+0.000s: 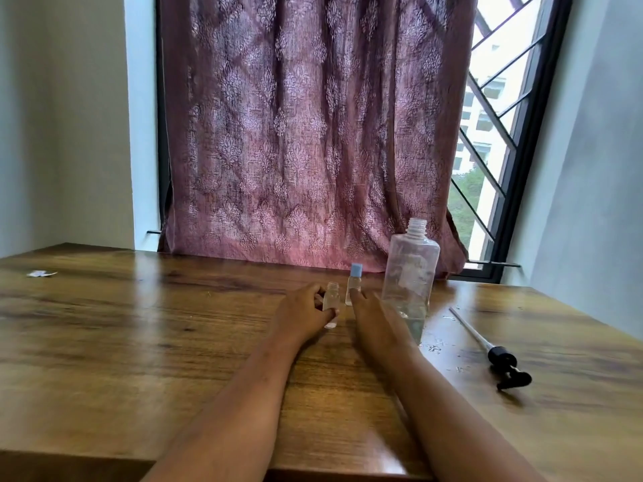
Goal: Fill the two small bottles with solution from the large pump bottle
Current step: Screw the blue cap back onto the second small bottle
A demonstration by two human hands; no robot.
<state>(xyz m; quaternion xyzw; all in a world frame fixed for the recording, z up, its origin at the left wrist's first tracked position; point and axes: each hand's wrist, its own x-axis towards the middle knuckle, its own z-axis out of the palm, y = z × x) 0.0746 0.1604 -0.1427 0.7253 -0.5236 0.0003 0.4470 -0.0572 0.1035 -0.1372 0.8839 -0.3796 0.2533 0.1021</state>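
Observation:
A large clear bottle (410, 276) stands uncapped on the wooden table (139, 325), with a little liquid at its bottom. Its black pump head with a long tube (501, 360) lies on the table to the right. A small uncapped clear bottle (331, 295) stands upright, and my left hand (306, 313) has its fingers around it. To its right stands a second small bottle with a light blue cap (354, 283); my right hand (368, 311) touches its lower part with the fingertips, fingers stretched out.
Small drops of liquid (435, 347) lie on the table near the large bottle. A scrap of white paper (41, 273) sits at the far left. A patterned maroon curtain (295, 133) hangs behind the table, with a barred window (487, 133) at the right.

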